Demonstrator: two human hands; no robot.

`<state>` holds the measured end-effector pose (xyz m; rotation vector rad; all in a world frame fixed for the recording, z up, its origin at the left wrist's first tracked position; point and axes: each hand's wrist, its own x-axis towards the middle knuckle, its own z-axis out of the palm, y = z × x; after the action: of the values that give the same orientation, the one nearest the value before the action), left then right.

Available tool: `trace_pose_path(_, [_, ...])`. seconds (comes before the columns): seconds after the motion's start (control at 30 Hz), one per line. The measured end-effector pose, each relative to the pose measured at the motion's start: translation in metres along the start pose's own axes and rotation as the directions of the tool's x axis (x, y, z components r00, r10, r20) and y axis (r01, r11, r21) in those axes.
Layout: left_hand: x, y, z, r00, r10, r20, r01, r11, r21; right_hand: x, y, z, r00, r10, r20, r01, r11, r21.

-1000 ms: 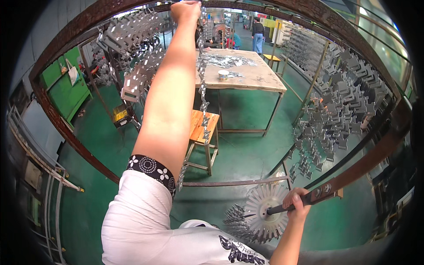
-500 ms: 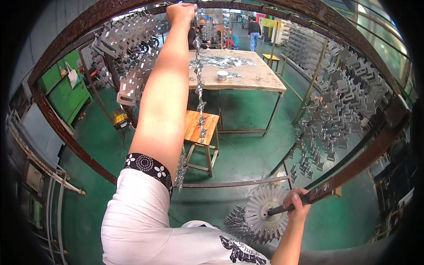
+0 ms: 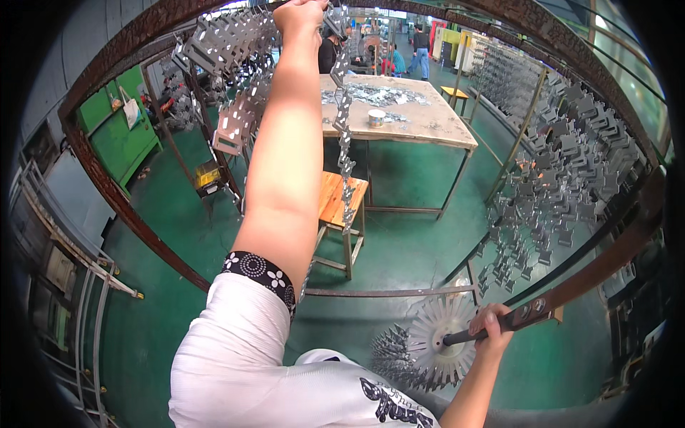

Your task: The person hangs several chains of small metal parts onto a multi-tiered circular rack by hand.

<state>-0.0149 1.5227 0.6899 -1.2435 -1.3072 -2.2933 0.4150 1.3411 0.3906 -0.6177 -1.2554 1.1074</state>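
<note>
My left arm stretches up to the top of the rusty metal frame, and my left hand is closed there. Beside its fingers, a strand of small metal plates hangs straight down; the picture's upper edge partly cuts off the grip. Low on the right, my right hand wraps around a dark rod. That rod runs into the hub of a pale slotted disc. Dense small grey metal pieces stick out around the disc's left and lower rim.
The rusty frame surrounds my reach. More strands of metal plates hang left and right. Beyond stand a wooden stool and a table with loose metal pieces and a small tub. People are farther back.
The whole view has shifted slightly, so most things sit a little farther right. My left hand remains up at the bar beside the strand; my right hand keeps its hold on the rod.
</note>
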Motion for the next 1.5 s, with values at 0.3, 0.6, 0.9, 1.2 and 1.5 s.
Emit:
trace_pose_path(0.3, [-0.140,0.003,-0.035,0.901,-0.354,0.249,0.429,0.812,-0.397,0.002,-0.008,-0.001,0.998,-0.043,0.042,0.044,0.999,-0.021])
trace_pose_path(0.6, [-0.296,-0.039,-0.111,0.549,-0.398,0.735,0.759,0.605,-0.239,0.004,-0.030,0.009,0.989,-0.060,0.133,0.061,0.998,-0.004])
trace_pose_path(0.9, [-0.417,-0.056,-0.144,0.002,-0.256,0.967,0.881,0.457,0.119,0.006,-0.036,0.011,0.979,-0.024,0.203,0.008,0.997,0.081])
trace_pose_path(1.2, [-0.475,-0.043,-0.143,-0.295,0.047,0.954,0.879,0.405,0.252,0.008,-0.033,0.009,0.942,-0.028,0.335,-0.032,0.985,0.172])
trace_pose_path(1.5, [-0.496,-0.045,-0.146,-0.390,0.077,0.918,0.871,0.355,0.340,0.006,-0.023,0.010,0.929,-0.012,0.369,-0.056,0.983,0.172])
